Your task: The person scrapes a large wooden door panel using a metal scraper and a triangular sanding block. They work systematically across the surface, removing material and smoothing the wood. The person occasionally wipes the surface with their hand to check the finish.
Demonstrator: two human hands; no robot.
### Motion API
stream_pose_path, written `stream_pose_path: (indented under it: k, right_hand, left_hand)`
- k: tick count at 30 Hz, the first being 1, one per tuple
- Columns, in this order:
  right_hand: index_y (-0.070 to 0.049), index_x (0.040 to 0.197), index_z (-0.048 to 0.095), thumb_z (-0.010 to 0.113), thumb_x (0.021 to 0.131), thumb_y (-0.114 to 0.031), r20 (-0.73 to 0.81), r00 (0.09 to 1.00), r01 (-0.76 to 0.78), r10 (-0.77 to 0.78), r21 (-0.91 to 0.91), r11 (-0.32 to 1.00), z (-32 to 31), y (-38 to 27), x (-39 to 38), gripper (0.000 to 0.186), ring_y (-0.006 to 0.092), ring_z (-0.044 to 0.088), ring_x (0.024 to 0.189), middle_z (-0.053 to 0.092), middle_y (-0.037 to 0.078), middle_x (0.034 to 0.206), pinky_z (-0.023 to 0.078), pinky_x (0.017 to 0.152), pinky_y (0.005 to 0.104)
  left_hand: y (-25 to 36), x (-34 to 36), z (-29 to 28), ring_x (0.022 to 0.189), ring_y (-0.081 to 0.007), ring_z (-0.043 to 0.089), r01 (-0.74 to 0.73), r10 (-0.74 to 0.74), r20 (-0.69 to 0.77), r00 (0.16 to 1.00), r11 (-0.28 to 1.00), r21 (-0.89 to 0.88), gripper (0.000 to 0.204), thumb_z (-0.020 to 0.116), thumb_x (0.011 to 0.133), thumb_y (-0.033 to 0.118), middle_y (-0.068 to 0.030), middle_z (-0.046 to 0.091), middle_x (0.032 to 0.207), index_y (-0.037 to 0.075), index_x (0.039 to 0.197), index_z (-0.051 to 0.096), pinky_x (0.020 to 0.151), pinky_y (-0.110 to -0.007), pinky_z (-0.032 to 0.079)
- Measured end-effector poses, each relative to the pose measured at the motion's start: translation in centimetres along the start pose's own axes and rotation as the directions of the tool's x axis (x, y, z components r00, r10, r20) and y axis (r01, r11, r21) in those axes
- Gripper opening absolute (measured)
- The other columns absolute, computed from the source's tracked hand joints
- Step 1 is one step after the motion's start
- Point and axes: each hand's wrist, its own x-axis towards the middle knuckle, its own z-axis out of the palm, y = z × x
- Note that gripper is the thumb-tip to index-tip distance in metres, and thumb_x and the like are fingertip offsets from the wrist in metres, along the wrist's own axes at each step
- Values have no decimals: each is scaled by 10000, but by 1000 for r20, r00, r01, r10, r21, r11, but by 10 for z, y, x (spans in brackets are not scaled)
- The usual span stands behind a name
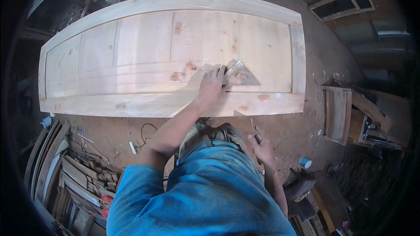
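A pale wooden panel door (144, 39) lies flat before me, with brown smears and knots on its boards. Over its near right part, my left hand (212, 84) is closed at the left side of a triangular plate (250, 79) that carries a lump of brownish paste. Whether the plate touches the door I cannot tell. My right hand (264, 148) is at my right side, off the door's near edge. Its fingers are closed round a thin-bladed hand tool (252, 125), seen nearly edge-on and pointing toward the door; the handle is mostly hidden.
Stacked wood offcuts (81, 172) lie at the lower left, near a cable with a white socket block (133, 147). Framed panels (337, 113) and boards lean at the right. A small blue-and-white tub (306, 162) stands on the dirt floor (302, 135) at right.
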Motion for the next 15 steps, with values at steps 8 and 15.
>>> stream_pose_path:
  k: [8, 15]
  right_hand:
    - [34, 1506, 519, 693, 1020, -286, -58, 997, 59, -47, 227, 972, 11, 39, -6, 608, 150, 606, 826, 704, 85, 935, 503, 764, 317]
    - [42, 1363, 610, 709, 1004, -258, -244, 959, 205, -141, 259, 944, 19, 61, -10, 478, 135, 620, 853, 722, 81, 992, 513, 779, 333]
  left_hand:
    - [-6, -5, -10, 1206, -424, 601, -21, 21, -15, 1000, 998, -65, 622, 755, 933, 235, -217, 595, 1289, 37, 1464, 498, 976, -506, 538]
    - [-19, -47, -47, 1185, -515, 616, 172, -157, 89, 983, 967, -188, 632, 656, 1019, 213, -320, 554, 1406, -8, 1540, 376, 974, -552, 537]
